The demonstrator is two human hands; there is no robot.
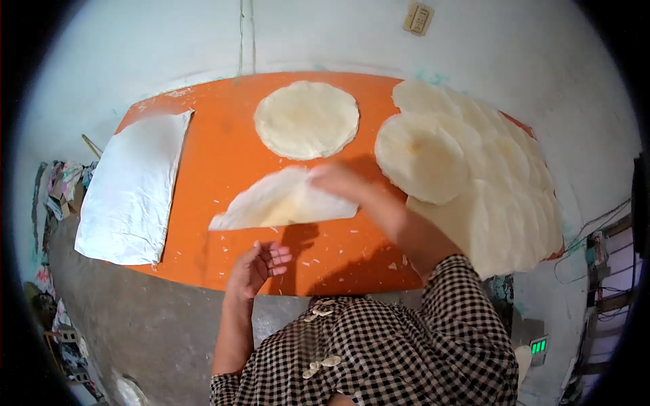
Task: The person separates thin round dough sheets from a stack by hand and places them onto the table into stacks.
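Note:
A thin pale sheet [281,201], a half-round shape with its straight edge toward me, lies on the orange table [203,257]. My right hand [335,179], blurred, is over the sheet's upper right part; whether it grips the sheet cannot be made out. Palm up and fingers apart, my left hand [263,265] is just below the sheet at the table's front edge, holding nothing. Behind the sheet lies a round pale stack [307,120]. To the right, another round piece [421,158] rests on many overlapping pale sheets [508,196].
A white cloth-like bundle [135,189] lies at the table's left end. Small pale scraps are scattered across the orange surface. The wall behind has a socket [418,19]. Assorted items [66,189] stand on the far left, and cables hang at the right.

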